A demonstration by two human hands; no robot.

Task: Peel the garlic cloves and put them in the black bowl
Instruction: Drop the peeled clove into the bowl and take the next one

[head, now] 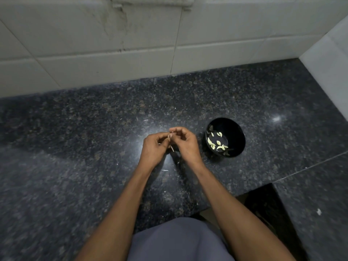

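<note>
Pale, light and probably slippery once bared, a garlic clove (169,136) is pinched at frame centre between the curled fingertips of the left hand (153,147) and right hand (186,143), left of the black bowl (237,147), and is best gripped at its ends.

Black bowl (225,137) – round, glossy, upright, right of centre on the counter. Approx a dozen peeled garlic cloves (218,143) inside – pale yellow, scattered over its near-left bottom.

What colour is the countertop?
Dark grey-black speckled granite countertop, seen from the head camera.
</note>
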